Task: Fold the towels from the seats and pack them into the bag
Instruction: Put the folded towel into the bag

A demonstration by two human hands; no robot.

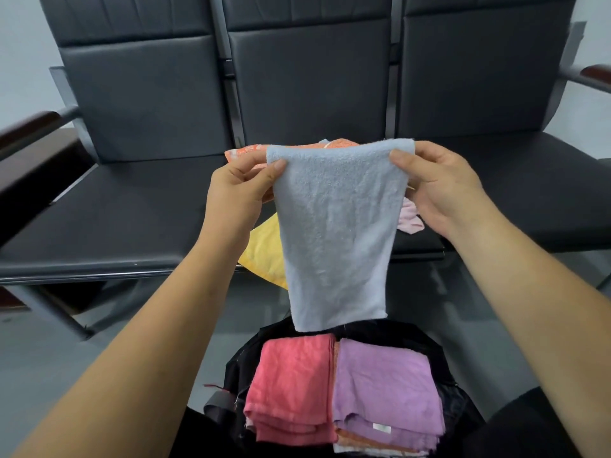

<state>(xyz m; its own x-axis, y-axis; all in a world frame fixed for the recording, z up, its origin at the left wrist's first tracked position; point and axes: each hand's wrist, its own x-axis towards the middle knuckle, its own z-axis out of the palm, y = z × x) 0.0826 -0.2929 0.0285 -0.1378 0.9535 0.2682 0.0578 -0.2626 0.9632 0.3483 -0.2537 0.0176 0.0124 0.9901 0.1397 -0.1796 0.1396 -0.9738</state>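
Above the open bag (463,401) we held a pale blue towel (334,226) up by its top corners, left hand (241,190) pinching the left corner between thumb and fingers, right hand (436,186) pinching the right one, both grips clamped on the cloth. It hung straight down, its lower edge just over the bag's mouth. Inside the bag a folded pink towel (291,388) lay on the left, touching a folded purple towel (383,388) on the right. Behind the blue towel, on the middle seat (148,209), more unfolded towels lay: an orange one (244,152), a yellow one (264,252) and a light pink one (410,219).
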